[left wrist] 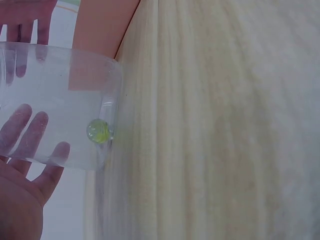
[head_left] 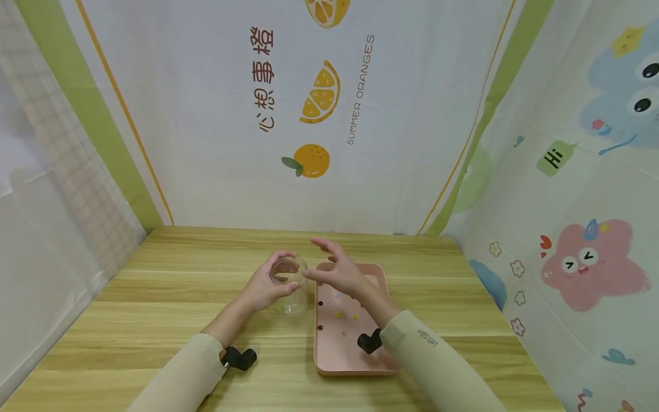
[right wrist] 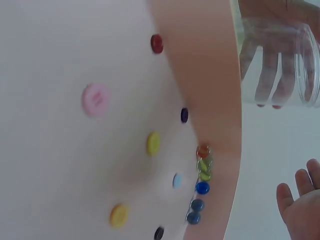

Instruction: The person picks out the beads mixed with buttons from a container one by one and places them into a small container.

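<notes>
My left hand (head_left: 261, 290) grips a clear jar (head_left: 292, 303), with fingers and thumb around its upper part. The jar stands over the table, left of a pink tray (head_left: 315, 343). One yellow-green glass marble (left wrist: 98, 131) lies at the jar's bottom in the left wrist view. My right hand (head_left: 342, 274) hovers beside the jar's mouth, above the tray's far end, its fingers extended and apart. Nothing shows between those fingers. In the right wrist view, several glass marbles (right wrist: 202, 188) in orange, yellow-green and blue line one tray wall (right wrist: 215, 110).
Several small buttons lie scattered in the tray, among them a pink button (right wrist: 95, 99), a yellow button (right wrist: 153, 143) and a red button (right wrist: 157, 44). The wooden table (head_left: 180, 320) extends around tray and jar. A printed curtain (head_left: 231, 189) hangs behind the table.
</notes>
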Action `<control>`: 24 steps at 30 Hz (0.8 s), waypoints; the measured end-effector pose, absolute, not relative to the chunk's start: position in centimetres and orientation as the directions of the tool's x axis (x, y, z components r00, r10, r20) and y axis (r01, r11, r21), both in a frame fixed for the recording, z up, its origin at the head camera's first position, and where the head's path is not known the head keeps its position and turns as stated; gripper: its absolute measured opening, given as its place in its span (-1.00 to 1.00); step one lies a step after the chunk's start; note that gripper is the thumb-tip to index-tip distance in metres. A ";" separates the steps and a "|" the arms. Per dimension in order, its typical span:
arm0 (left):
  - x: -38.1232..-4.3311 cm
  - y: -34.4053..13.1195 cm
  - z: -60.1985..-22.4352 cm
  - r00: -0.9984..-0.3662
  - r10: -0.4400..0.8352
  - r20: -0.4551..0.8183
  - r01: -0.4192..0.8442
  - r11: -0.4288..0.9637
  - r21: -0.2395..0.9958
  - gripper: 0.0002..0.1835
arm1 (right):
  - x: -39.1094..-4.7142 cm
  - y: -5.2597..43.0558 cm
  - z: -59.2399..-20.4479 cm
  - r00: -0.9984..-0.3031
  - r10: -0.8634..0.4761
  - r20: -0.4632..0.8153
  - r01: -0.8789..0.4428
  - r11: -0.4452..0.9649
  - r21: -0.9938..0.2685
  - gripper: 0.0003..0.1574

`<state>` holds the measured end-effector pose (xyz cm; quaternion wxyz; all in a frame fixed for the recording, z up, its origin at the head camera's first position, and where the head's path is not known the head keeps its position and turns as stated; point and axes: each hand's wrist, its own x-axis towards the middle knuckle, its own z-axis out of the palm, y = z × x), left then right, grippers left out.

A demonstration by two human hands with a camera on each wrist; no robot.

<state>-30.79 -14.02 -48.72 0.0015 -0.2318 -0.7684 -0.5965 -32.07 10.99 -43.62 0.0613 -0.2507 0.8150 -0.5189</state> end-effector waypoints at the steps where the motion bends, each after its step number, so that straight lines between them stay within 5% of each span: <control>1: -30.8 -14.0 -48.7 -0.893 0.354 0.279 0.358 0.181 0.916 -0.27 | -32.1 11.2 -43.6 -0.870 -0.465 0.164 -0.348 0.342 -0.873 0.04; 24: -30.7 -14.0 -48.9 -0.891 0.343 0.298 0.374 0.180 0.910 -0.27 | -33.6 15.9 -44.9 -0.840 -0.432 0.329 -0.532 0.535 -0.656 -0.22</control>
